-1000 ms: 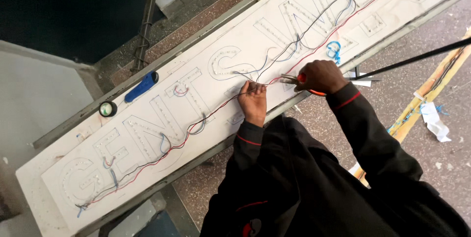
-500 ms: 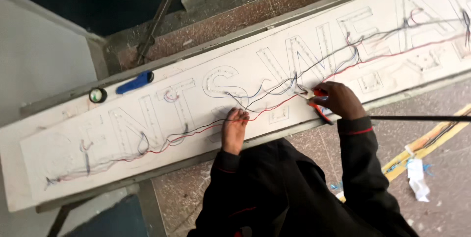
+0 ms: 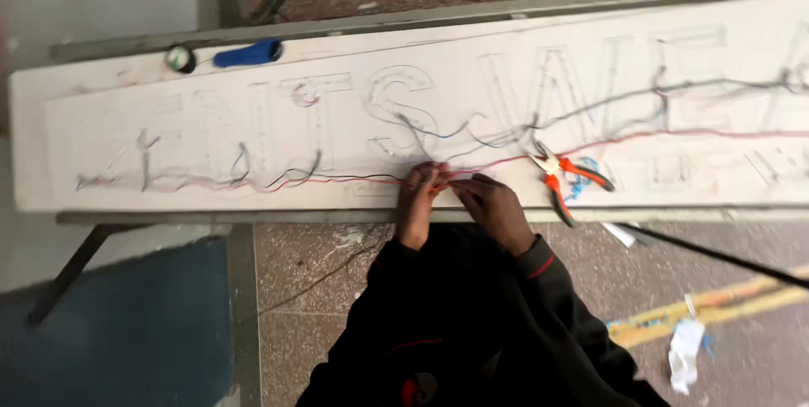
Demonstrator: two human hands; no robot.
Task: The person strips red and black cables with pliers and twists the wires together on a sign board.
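A long white sign board (image 3: 253, 133) with raised letter shapes lies across a metal stand. Red, black and grey wires (image 3: 337, 179) run along its lower half. My left hand (image 3: 419, 196) and my right hand (image 3: 493, 205) meet at the board's near edge, both pinching the red wire between their fingertips. Orange-handled pliers (image 3: 566, 178) lie on the board just right of my right hand, untouched.
A blue-handled tool (image 3: 247, 53) and a roll of tape (image 3: 179, 58) rest on the board's far left edge. A thin black rod (image 3: 716, 257) slants over the floor at right, above yellow strips (image 3: 716, 306) and white scraps (image 3: 687, 355). A blue panel (image 3: 118, 323) is lower left.
My right hand has put the pliers down on the board and moved left to join my left hand on the red wire. The view has swung so the board lies level.
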